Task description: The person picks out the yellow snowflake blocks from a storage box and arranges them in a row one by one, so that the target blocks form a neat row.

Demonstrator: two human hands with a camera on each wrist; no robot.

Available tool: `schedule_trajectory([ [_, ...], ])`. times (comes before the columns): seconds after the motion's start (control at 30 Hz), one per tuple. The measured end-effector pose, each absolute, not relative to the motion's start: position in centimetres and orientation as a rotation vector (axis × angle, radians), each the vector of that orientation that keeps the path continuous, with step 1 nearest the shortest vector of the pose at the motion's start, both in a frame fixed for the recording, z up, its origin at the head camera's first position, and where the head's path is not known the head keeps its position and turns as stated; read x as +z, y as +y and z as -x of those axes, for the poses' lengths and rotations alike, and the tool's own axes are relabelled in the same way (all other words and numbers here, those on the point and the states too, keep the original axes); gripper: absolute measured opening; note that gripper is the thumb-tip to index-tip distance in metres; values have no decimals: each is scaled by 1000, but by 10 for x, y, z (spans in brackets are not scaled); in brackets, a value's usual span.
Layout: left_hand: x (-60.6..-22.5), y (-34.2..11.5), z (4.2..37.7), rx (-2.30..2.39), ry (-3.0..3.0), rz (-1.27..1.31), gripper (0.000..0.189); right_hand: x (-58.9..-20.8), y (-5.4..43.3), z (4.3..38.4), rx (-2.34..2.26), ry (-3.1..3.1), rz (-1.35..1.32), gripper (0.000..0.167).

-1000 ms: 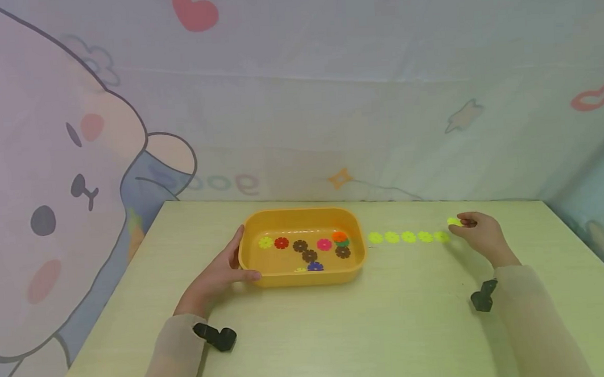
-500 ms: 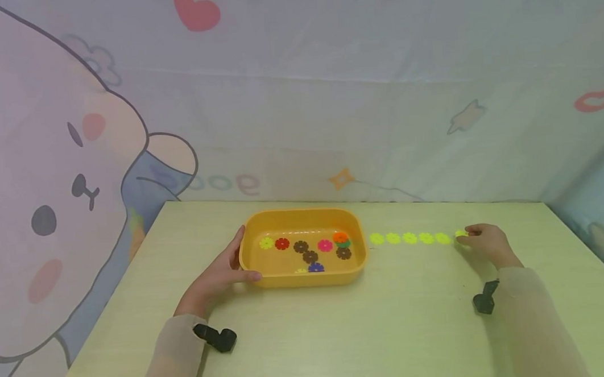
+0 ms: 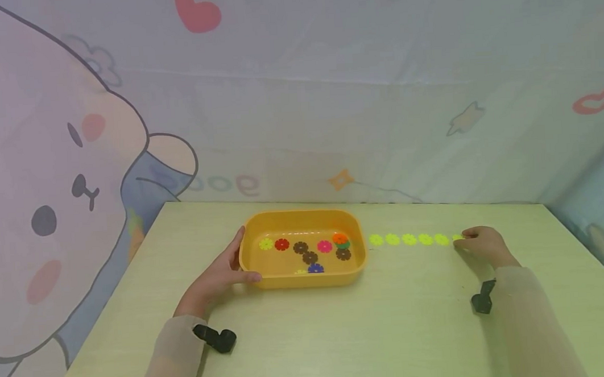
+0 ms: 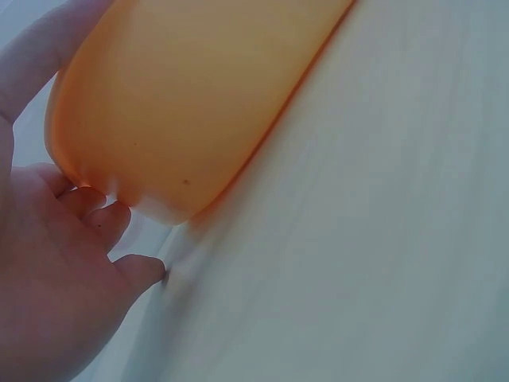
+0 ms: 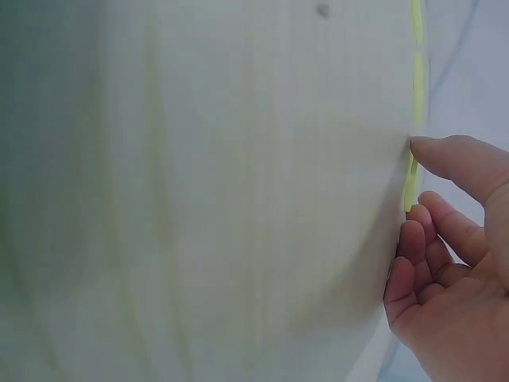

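Observation:
My left hand (image 3: 217, 278) holds the left end of a yellow plastic tray (image 3: 307, 280), its thumb at the front rim. From the left wrist view, the fingers curl against the end wall of the tray (image 4: 199, 95). Right of the tray, several yellow flower-shaped discs (image 3: 409, 240) lie in a straight row. At the row's far end my right hand (image 3: 486, 246) pinches another yellow flower-shaped disc (image 3: 457, 238), partly hidden by the fingers. The right wrist view has the thumb and forefinger at either end of that disc (image 5: 410, 187), low at the table surface.
Inside the tray lie loose discs: red (image 3: 281, 245), pink (image 3: 324, 246), blue (image 3: 315, 268), orange (image 3: 340, 239) over green, and several brown and yellow ones. A printed cloth (image 3: 299, 126) hangs behind the pale wooden table (image 3: 341, 340).
My right hand has come down with the yellow flower-shaped disc, from above the row to its right end, then slightly left. The left hand and tray have stayed in place.

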State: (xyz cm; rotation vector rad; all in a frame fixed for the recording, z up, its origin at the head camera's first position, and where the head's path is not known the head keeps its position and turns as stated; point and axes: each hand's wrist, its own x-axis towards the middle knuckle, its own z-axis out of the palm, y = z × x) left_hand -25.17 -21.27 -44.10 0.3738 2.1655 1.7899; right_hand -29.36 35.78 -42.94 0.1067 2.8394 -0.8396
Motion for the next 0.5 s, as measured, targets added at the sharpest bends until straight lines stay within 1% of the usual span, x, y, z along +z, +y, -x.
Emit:
schedule_trajectory([
  [0.17,-441,-213,252,1786,2173,-374,111,-428,357,292,-857,2833,-120,64],
  [0.33,-443,-213,253,1777,2179,-370,111,-427,352,293,-972,2856,-129,69],
  [0.5,-444,-213,254,1784,2173,-381,111,-412,329,301,-1097,2938,-58,69],
])
